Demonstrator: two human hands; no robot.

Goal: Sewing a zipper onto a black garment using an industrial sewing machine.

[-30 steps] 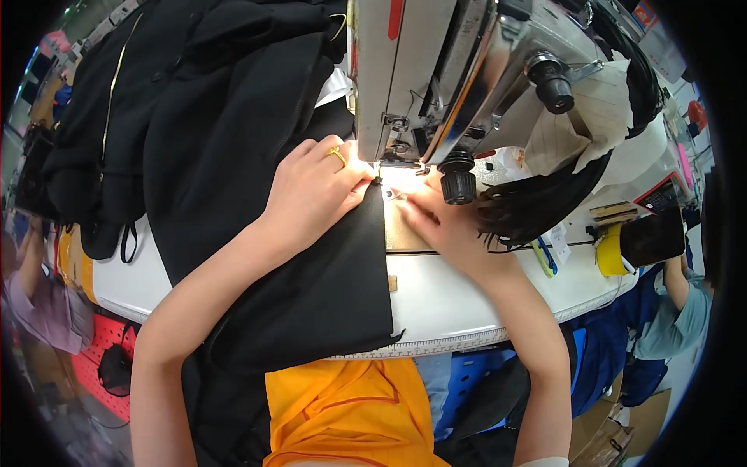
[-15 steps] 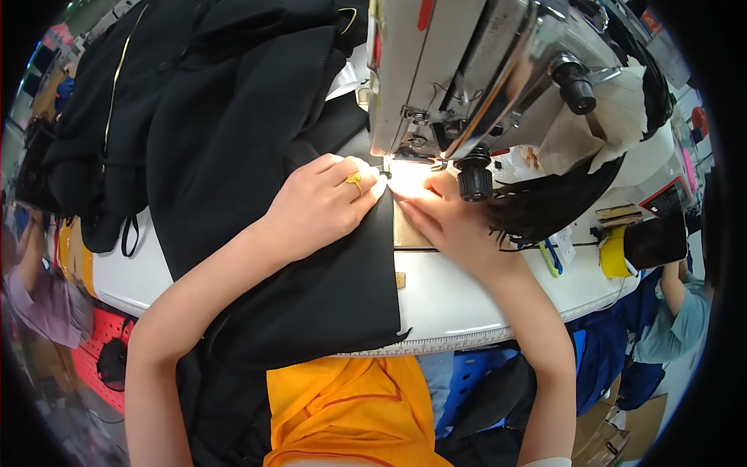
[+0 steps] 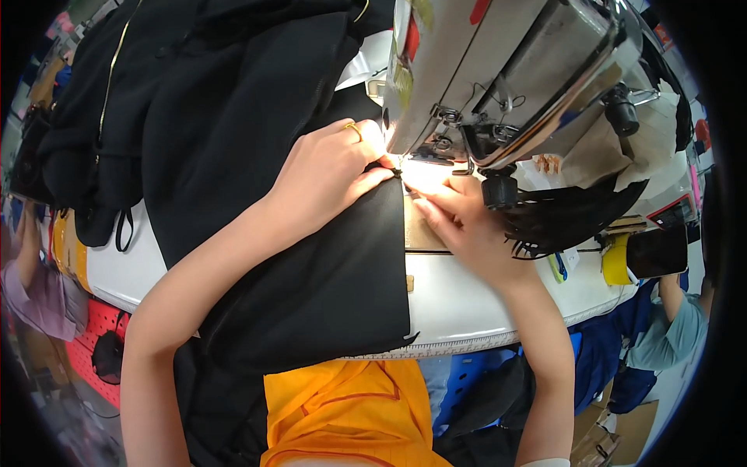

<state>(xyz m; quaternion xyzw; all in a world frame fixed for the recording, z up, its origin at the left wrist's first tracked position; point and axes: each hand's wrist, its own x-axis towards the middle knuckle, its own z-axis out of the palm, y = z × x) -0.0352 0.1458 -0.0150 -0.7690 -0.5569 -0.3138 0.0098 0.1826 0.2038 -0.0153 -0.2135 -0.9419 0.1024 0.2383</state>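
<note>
The black cloth lies on the white tabletop, its edge under the sewing machine. It looks soft and floppy, best held flat near the edge. The left hand presses it down, fingers together. The right hand rests flat beside it.

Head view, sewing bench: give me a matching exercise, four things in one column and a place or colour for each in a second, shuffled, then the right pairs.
Things:
1. left hand
2. right hand
3. ring
4. black fabric

Places or colours:
A. gold, on a finger of the left hand
B. spread over the white table, its straight edge running up toward the needle
C. flat on the fabric, fingertips at the lit spot under the sewing machine
D. on the bare table side, right of the fabric edge, below the machine head

Pairs: 1-C, 2-D, 3-A, 4-B
</note>
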